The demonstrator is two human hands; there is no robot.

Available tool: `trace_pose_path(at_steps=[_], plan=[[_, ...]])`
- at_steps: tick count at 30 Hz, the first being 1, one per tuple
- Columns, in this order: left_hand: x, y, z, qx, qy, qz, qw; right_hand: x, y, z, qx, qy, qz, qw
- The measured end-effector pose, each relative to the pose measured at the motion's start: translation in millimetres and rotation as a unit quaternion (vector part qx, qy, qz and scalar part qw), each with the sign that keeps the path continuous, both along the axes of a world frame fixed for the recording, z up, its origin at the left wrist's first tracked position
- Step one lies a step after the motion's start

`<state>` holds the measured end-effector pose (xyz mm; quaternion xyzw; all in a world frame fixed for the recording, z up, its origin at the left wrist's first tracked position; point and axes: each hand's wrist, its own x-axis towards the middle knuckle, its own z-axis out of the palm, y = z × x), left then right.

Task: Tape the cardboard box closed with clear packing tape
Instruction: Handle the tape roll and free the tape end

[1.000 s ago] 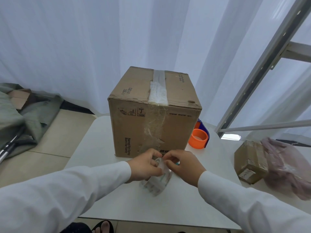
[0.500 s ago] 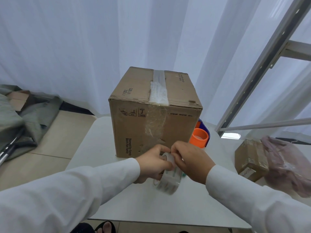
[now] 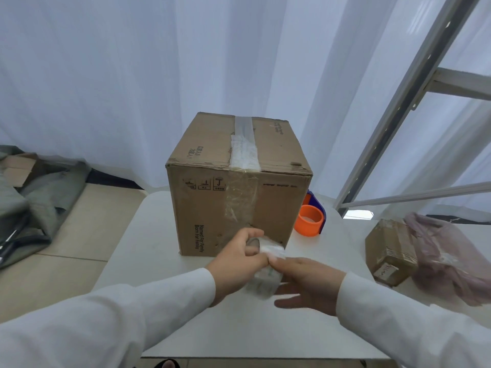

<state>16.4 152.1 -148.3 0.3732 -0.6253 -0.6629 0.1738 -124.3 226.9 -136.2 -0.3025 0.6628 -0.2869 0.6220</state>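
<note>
A: Location of the brown cardboard box point(image 3: 233, 187)?

B: Upright on the white table point(image 3: 148, 235), taped along its top seam.

A: Hand states?

B: Left hand point(image 3: 236, 264) fingers curled, gripping the clear packing tape roll point(image 3: 264, 280). Right hand point(image 3: 308, 282) touches the roll; fingers extended, loosely spread.
</note>
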Motion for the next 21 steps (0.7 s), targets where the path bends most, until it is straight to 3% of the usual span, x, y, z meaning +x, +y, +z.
trace_pose_path(at_steps=[2,3,5,6,11,15,21], plan=[[1.7,-3.3,5.9,-0.061,-0.056,0.008,0.996,-1.0,-2.5,-4.6,-0.063,0.067,0.016,0.996],[2.7,-4.9,9.6,-0.149,-0.127,-0.016,0.98,-0.6,-3.4,-4.5,-0.085,0.107,0.037,0.99],[5.1,-6.9,13.2,-0.355,-0.285,-0.063,0.888,0.7,-3.3,-5.1,-0.112,0.157,0.076,0.978],[6.3,-7.8,13.8,-0.413,-0.314,-0.067,0.852,1.5,-3.0,-5.5,-0.12,0.17,0.095,0.974],[7.7,-11.8,8.8,-0.446,-0.26,-0.134,0.846,2.0,-3.5,-6.4,-0.127,0.201,0.129,0.963],[7.2,-12.3,7.8,-0.48,-0.265,-0.131,0.826,4.3,-5.9,-5.3,-0.115,0.238,0.138,0.954],[7.3,-19.8,8.2,-0.451,-0.264,-0.092,0.848,7.6,-9.0,-9.2,-0.094,0.269,0.162,0.945]])
